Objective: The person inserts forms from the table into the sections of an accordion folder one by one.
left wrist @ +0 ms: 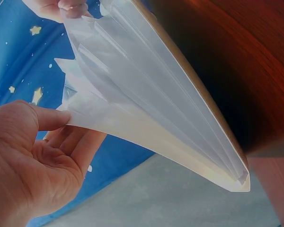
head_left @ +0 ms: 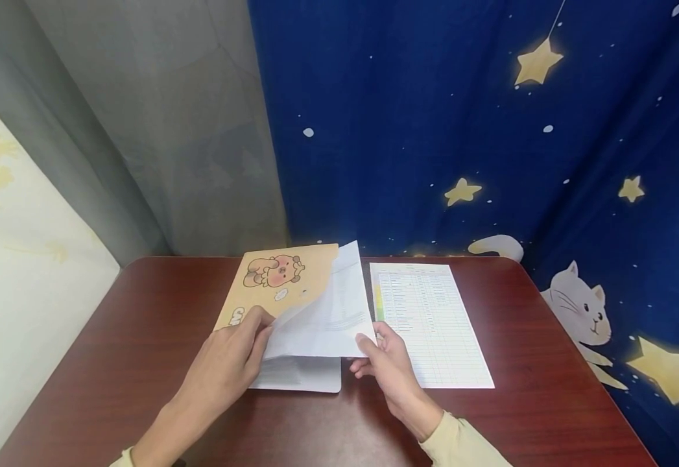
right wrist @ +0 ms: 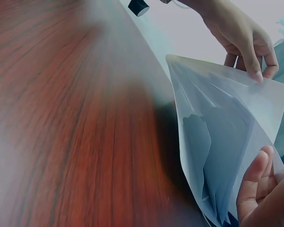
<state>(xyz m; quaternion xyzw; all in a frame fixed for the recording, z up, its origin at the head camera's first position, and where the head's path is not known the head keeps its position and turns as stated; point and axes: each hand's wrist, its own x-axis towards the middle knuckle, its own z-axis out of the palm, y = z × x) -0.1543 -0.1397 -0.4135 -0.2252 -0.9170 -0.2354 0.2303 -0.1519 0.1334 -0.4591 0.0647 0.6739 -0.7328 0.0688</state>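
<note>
A tan folder [head_left: 316, 259] with a cartoon bear on its cover lies on the table, its cover lifted. My left hand [head_left: 228, 357] pinches the cover's edge between thumb and fingers; the left wrist view shows several translucent pockets [left wrist: 146, 90] fanned inside. At the folder's right side my right hand [head_left: 394, 366] holds the corner of a white leaf [head_left: 316, 331] with faint print, thumb on top and fingers beneath. Whether that leaf is a loose paper or a filled pocket I cannot tell. Behind it the back of the folder [head_left: 304, 376] shows grey-white.
A printed table sheet [head_left: 432, 324] lies flat to the right of the folder, with yellow and green tabs [head_left: 379, 301] by its left edge. The reddish-brown table [head_left: 111, 363] ends at a grey curtain [head_left: 199, 162] and a blue starry curtain [head_left: 374, 162].
</note>
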